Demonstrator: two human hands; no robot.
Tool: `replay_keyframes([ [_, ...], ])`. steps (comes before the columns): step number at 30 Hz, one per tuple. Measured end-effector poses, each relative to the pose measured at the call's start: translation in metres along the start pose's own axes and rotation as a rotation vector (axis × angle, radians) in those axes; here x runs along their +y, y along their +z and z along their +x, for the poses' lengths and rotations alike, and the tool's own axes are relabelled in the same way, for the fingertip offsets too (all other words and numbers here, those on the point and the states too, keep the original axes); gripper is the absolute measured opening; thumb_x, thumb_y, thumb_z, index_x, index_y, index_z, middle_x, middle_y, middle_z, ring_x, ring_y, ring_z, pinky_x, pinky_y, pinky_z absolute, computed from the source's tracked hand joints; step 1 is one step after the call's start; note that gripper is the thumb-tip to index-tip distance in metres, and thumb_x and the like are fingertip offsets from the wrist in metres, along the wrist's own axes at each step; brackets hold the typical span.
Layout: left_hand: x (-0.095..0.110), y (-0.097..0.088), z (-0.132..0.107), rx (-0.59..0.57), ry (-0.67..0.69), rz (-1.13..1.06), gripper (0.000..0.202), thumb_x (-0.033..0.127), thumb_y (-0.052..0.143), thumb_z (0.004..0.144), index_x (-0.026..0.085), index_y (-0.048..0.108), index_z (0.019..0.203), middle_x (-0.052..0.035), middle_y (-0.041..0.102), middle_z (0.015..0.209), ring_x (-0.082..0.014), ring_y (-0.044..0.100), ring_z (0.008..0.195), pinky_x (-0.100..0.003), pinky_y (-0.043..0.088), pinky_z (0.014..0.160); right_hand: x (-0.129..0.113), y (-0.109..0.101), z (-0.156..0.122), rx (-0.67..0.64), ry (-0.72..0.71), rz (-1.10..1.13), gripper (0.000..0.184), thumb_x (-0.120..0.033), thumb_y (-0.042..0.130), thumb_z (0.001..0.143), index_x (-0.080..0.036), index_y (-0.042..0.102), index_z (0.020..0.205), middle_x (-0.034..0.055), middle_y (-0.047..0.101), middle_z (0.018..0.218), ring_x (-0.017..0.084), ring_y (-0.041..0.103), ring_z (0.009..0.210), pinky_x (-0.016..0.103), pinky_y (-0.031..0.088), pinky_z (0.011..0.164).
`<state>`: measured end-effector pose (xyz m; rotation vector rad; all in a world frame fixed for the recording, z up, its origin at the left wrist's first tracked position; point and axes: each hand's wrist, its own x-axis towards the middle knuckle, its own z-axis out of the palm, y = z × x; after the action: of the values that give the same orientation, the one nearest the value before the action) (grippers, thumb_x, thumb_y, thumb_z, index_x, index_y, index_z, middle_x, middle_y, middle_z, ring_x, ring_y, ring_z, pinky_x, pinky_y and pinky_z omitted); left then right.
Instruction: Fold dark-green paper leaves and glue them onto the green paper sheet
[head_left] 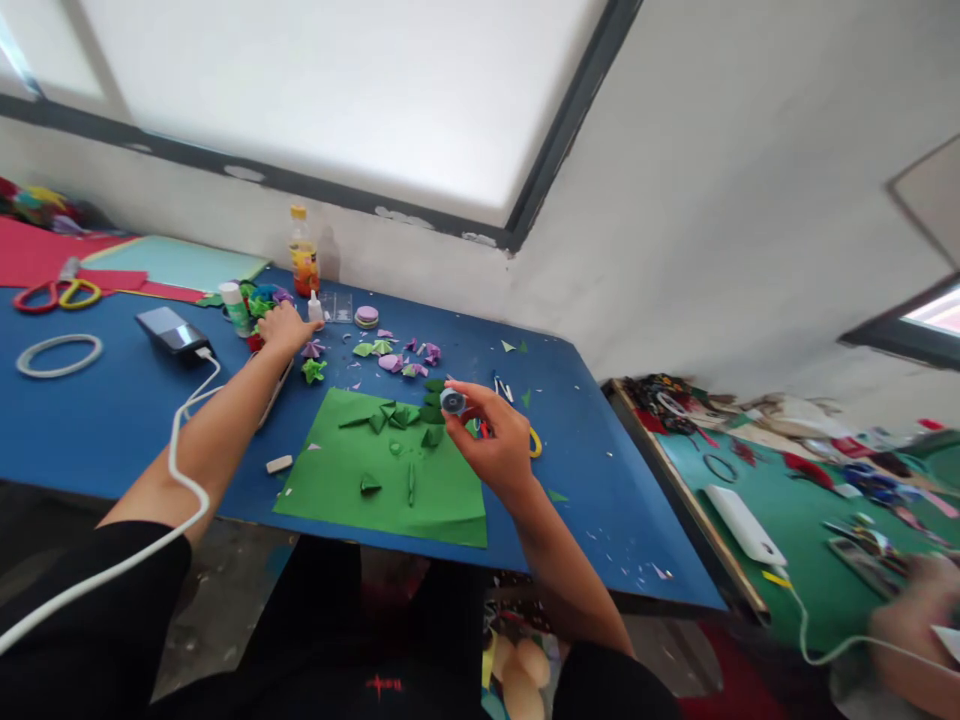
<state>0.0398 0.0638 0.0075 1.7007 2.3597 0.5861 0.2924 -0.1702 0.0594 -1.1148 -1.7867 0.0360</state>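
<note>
**Two hands out, one disc held**

Left arm stretched forward across the blue counter [112, 420]. Left hand [285, 325] lay palm down, touching a small white bottle [316, 308]; could not tell whether its grip closed on it. Right hand [495, 440] was raised, wrist bent, grip pinched on a small round disc [453, 402]. Disc was grey-blue with a dark centre, held above the far edge of the green sheet [420, 490], near folded green pieces [397, 415].

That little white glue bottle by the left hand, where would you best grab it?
Probably take the glue bottle round its body, under the thin nozzle, from the near left, where the left hand is. It stands upright, and a clear box sits close on its right.
</note>
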Motion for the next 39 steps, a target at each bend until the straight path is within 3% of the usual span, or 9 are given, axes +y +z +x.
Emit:
replay_keyframes([
  [5, -0.002, 0.01, 0.009, 0.016, 0.034, -0.03, 0.066, 0.048, 0.057, 0.073, 0.007, 0.048, 0.124, -0.0221, 0.055, 0.123, -0.0364, 0.048, 0.116, -0.043, 0.038, 0.093, 0.017, 0.005, 0.0, 0.011, -0.118, -0.102, 0.031, -0.013, 0.057, 0.077, -0.024, 0.059, 0.105, 0.0007, 0.066, 0.089, 0.009, 0.06, 0.063, 0.025, 0.053, 0.065],
  [10, 0.001, 0.02, 0.019, 0.021, 0.111, 0.031, 0.052, 0.045, 0.052, 0.078, 0.014, 0.056, 0.119, -0.0187, 0.059, 0.117, -0.0347, 0.052, 0.111, -0.042, 0.04, 0.088, 0.034, 0.011, 0.002, -0.025, -0.111, -0.112, 0.03, -0.011, 0.056, 0.077, -0.02, 0.059, 0.106, 0.0029, 0.064, 0.088, 0.011, 0.058, 0.066, 0.026, 0.051, 0.066],
  [20, 0.023, 0.042, 0.035, -0.071, 0.346, 0.202, 0.045, 0.036, 0.055, 0.077, 0.011, 0.058, 0.115, -0.0198, 0.059, 0.116, -0.035, 0.054, 0.105, -0.04, 0.041, 0.085, 0.057, 0.01, -0.007, -0.065, 0.007, -0.069, 0.029, -0.019, 0.06, 0.078, -0.02, 0.06, 0.107, 0.0033, 0.063, 0.087, 0.012, 0.059, 0.067, 0.029, 0.052, 0.068],
  [27, 0.042, 0.034, 0.043, -0.051, 0.505, 0.242, 0.037, 0.023, 0.052, 0.079, 0.006, 0.056, 0.112, -0.0212, 0.059, 0.115, -0.0321, 0.051, 0.112, -0.04, 0.036, 0.093, 0.066, 0.006, -0.007, -0.058, 0.114, -0.022, 0.03, -0.02, 0.061, 0.077, -0.02, 0.062, 0.107, 0.0051, 0.066, 0.094, 0.014, 0.063, 0.07, 0.031, 0.055, 0.072],
  [30, 0.047, 0.023, 0.016, -0.023, 0.536, 0.158, 0.04, 0.028, 0.047, 0.085, 0.007, 0.049, 0.119, -0.0188, 0.06, 0.113, -0.0274, 0.056, 0.104, -0.035, 0.042, 0.086, 0.066, 0.006, -0.009, -0.081, 0.224, 0.124, 0.033, -0.02, 0.061, 0.077, -0.02, 0.062, 0.11, 0.0056, 0.068, 0.101, 0.014, 0.067, 0.075, 0.031, 0.057, 0.073],
  [31, 0.047, 0.018, -0.001, -0.01, 0.589, 0.016, 0.04, 0.031, 0.047, 0.085, 0.009, 0.049, 0.118, -0.0163, 0.061, 0.111, -0.0249, 0.058, 0.099, -0.033, 0.044, 0.083, 0.065, 0.006, -0.01, -0.087, 0.257, 0.177, 0.034, -0.02, 0.061, 0.077, -0.021, 0.062, 0.111, 0.0052, 0.068, 0.101, 0.015, 0.067, 0.077, 0.031, 0.058, 0.074],
  [34, 0.042, -0.005, -0.067, -0.045, 0.939, -0.342, 0.04, 0.041, 0.05, 0.084, 0.014, 0.053, 0.114, -0.0094, 0.063, 0.107, -0.019, 0.059, 0.093, -0.028, 0.046, 0.08, 0.063, 0.007, -0.012, -0.072, 0.316, 0.287, 0.038, -0.02, 0.062, 0.075, -0.022, 0.063, 0.113, 0.0038, 0.069, 0.103, 0.016, 0.068, 0.083, 0.031, 0.058, 0.078],
  [37, 0.032, -0.029, -0.13, -0.134, 1.275, -0.46, 0.04, 0.043, 0.057, 0.081, 0.017, 0.058, 0.111, -0.0068, 0.063, 0.098, -0.0145, 0.059, 0.081, -0.023, 0.047, 0.07, 0.057, 0.008, -0.015, -0.042, 0.329, 0.337, 0.041, -0.019, 0.063, 0.074, -0.023, 0.062, 0.114, 0.0039, 0.068, 0.107, 0.016, 0.068, 0.085, 0.03, 0.058, 0.08],
  [39, 0.025, -0.041, -0.156, -0.135, 1.336, -0.526, 0.037, 0.042, 0.058, 0.081, 0.018, 0.06, 0.11, -0.0042, 0.064, 0.085, -0.0108, 0.058, 0.068, -0.02, 0.046, 0.061, 0.053, 0.009, -0.016, -0.042, 0.321, 0.352, 0.043, -0.019, 0.063, 0.073, -0.022, 0.061, 0.116, 0.0046, 0.068, 0.109, 0.016, 0.068, 0.086, 0.03, 0.057, 0.08],
])
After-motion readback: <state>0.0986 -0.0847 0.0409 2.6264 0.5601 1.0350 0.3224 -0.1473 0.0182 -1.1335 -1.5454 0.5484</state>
